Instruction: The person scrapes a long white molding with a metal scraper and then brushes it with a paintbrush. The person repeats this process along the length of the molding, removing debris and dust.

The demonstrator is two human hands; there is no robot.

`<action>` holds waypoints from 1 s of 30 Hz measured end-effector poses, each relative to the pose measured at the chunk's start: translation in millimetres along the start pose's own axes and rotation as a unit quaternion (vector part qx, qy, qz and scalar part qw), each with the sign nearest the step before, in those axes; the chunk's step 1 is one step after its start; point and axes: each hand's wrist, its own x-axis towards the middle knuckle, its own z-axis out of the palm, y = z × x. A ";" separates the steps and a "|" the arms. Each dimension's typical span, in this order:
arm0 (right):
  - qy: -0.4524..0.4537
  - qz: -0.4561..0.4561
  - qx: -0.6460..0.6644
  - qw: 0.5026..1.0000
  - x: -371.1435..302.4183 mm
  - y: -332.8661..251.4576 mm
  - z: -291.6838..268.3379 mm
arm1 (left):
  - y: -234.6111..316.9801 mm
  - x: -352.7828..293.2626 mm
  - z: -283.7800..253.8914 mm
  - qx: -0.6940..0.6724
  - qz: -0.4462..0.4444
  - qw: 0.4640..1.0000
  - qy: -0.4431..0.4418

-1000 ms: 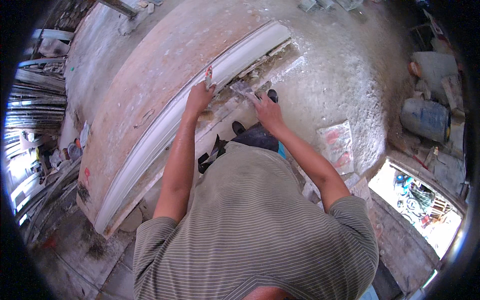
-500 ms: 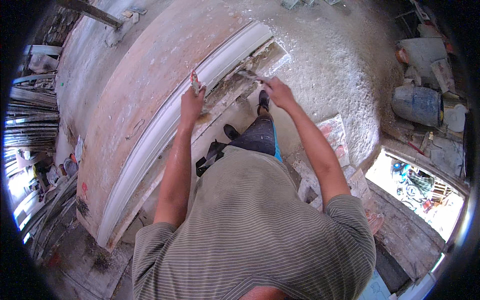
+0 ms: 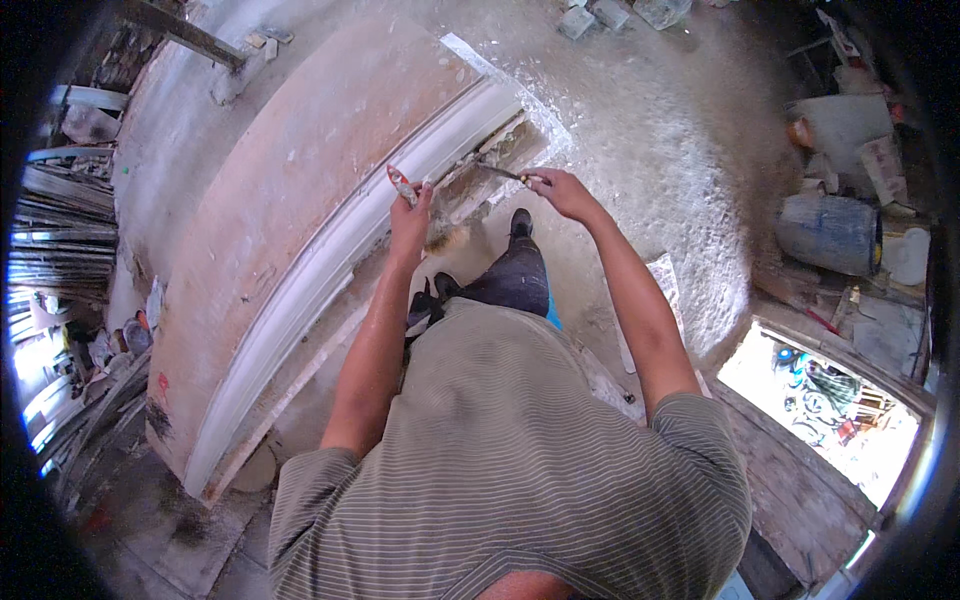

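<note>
My left hand (image 3: 411, 222) is closed around a paintbrush (image 3: 401, 186); its red-and-white handle sticks up past my fingers, and its brownish bristles seem to hang below the hand. Between the fingers of my right hand (image 3: 562, 192) is a thin metal spatula (image 3: 500, 172), its narrow blade pointing left over the ledge beside the moulding. A long white plaster moulding (image 3: 330, 245), ridged and slightly curved, runs diagonally along the edge of a reddish-brown worktop (image 3: 290, 165). My left hand is just over the moulding's near side. White crumbs lie along the ledge (image 3: 470, 190).
Whitish, dusty floor (image 3: 660, 190) spreads to the right. A blue barrel (image 3: 828, 234) lies at the far right, above a bright opening (image 3: 830, 400). Stacked strips (image 3: 65, 230) fill the left side. Several pale blocks (image 3: 612, 14) sit at the top.
Both hands have shifted slightly right and nearer to me, still holding the brush and the spatula. The spatula now shows more of its blade. My view has moved a little.
</note>
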 end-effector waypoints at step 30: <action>0.417 0.095 0.105 0.898 38.6 -49.8 107.4 | -26.5 94.9 4.4 0.019 0.009 1.000 0.011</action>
